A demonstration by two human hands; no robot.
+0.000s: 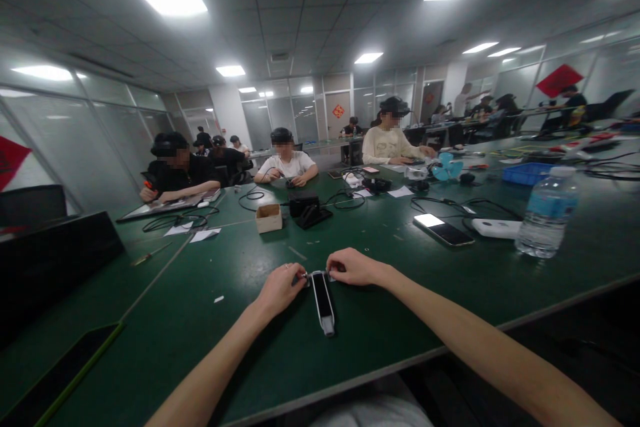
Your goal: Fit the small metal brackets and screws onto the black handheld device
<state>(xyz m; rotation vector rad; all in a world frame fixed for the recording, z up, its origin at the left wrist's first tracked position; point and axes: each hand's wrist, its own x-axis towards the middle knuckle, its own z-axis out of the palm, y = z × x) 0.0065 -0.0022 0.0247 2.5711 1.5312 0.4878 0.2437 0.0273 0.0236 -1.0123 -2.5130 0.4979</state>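
A long, narrow device [323,300] with a black face and a silver-white frame lies flat on the green table [390,327], its tapered end toward me. My left hand [281,288] is at the left of its far end, thumb and fingers pinched together by a small shiny bit. On the opposite side, my right hand [354,268] rests with curled fingers close to the same end, near another small pale piece. What the fingertips hold is too small to make out.
Beyond my hands are a small cardboard box [269,219] and a black stand-like device [305,208]. To the right are a phone [443,229], a white device [496,229], a water bottle [547,213] and a blue tray [527,173]. A green-edged dark panel [70,373] lies front left. Several people sit opposite.
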